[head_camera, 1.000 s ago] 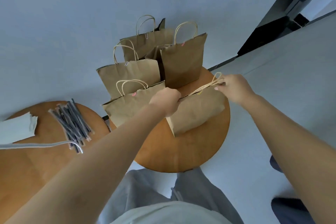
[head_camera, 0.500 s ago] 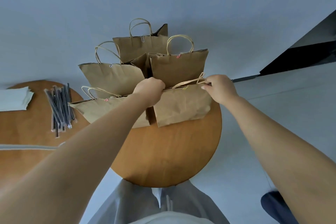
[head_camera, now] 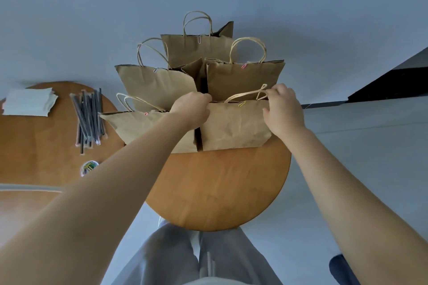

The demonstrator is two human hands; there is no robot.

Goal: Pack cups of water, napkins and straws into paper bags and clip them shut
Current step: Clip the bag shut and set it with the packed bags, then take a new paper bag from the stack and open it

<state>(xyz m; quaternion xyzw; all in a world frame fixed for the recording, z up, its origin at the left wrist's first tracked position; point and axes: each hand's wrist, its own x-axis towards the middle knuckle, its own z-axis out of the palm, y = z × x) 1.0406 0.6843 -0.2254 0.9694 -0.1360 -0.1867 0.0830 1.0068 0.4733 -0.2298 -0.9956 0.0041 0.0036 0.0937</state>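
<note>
Tables first: round table (head_camera: 220,192) carries 5 brown bags, side table (head_camera: 34,146) on the left has the supplies. Front-right bag (head_camera: 234,127) is the one in hand, standing at the near edge of the cluster, touching the front-left bag (head_camera: 143,129) and just ahead of the back-right bag (head_camera: 243,78).

Left hand (head_camera: 192,109) grips the top-left corner of the bag mouth, fingers curled over the rim. Right hand (head_camera: 282,109) pinches the handle (head_camera: 245,95) and top edge at the right corner. Yellow clip (head_camera: 242,104) sits on the rim between them, looks seated, though it's small and I can't confirm it bites both paper layers.

Step reads as seating the clipped bag in the row. To do it well: keep both corners level so the cup inside stays upright, set the base flat, press the rim together at the clip before letting go, release the handle last.

Napkins (head_camera: 30,102), straws (head_camera: 89,118) and clip tub (head_camera: 89,168) lie on the side table, well apart from the bags.
</note>
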